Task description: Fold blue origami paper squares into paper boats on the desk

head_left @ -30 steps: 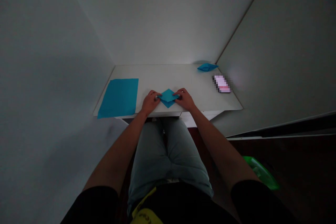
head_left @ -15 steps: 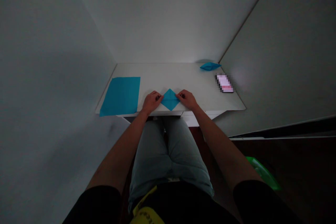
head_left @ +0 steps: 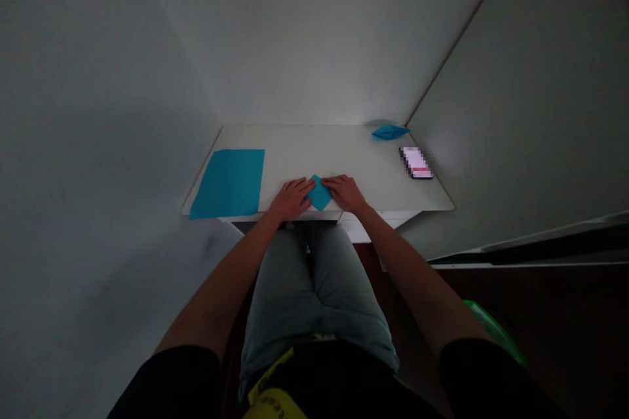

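A small folded piece of blue paper (head_left: 321,197) lies diamond-wise on the white table, near its front edge. My left hand (head_left: 291,199) rests flat on the paper's left side, fingers stretched over it and covering that corner. From the other side my right hand (head_left: 346,192) lays its extended fingertips on the upper right part of the paper. Both hands press down on the paper rather than pinching it. Some of its outline is hidden beneath the fingers.
Flat blue paper (head_left: 228,182) lies at the table's left, overhanging the front edge. At the back right sits a folded blue paper shape (head_left: 390,133), pointed at both ends. A phone (head_left: 417,163) lies in front of it. Walls enclose the white table (head_left: 304,150).
Both hands have gone from pinching the paper's side corners to lying flat on it with fingers extended. Less of the paper shows now. The view has shifted slightly.
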`<control>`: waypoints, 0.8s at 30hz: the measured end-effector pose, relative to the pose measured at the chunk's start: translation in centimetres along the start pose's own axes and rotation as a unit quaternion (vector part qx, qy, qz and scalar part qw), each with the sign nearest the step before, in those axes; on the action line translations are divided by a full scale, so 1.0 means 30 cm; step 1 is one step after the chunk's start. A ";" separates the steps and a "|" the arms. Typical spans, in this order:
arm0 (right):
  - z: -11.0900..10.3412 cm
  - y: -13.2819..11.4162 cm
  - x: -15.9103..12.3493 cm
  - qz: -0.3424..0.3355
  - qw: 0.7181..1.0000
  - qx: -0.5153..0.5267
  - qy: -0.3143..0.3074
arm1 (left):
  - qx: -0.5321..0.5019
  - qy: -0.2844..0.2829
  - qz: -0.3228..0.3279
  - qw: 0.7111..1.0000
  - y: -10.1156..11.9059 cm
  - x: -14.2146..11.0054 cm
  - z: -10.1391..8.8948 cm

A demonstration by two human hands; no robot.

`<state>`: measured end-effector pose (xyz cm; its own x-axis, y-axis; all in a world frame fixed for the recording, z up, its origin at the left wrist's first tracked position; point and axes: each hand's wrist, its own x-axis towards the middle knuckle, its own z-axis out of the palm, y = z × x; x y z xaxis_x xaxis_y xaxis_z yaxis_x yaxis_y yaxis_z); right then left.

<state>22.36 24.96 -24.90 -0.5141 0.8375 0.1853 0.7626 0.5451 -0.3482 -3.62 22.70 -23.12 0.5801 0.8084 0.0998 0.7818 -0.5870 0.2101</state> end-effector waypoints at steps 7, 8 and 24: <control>-0.020 -0.034 -0.156 -0.101 0.994 0.049 -0.018 | -0.030 -0.002 0.038 0.999 0.029 -0.130 0.003; -0.023 -0.034 -0.171 -0.107 0.991 0.073 -0.013 | -0.061 0.008 0.028 0.998 0.029 -0.137 0.005; 0.003 0.093 -0.030 0.107 0.970 0.204 0.076 | -0.169 0.119 -0.165 0.964 -0.020 0.061 0.007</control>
<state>24.91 25.72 -26.13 -0.2733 0.9428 0.1907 0.6109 0.3233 -0.7227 -3.00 24.52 -23.29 0.2109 0.9597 0.1856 0.7725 -0.2800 0.5699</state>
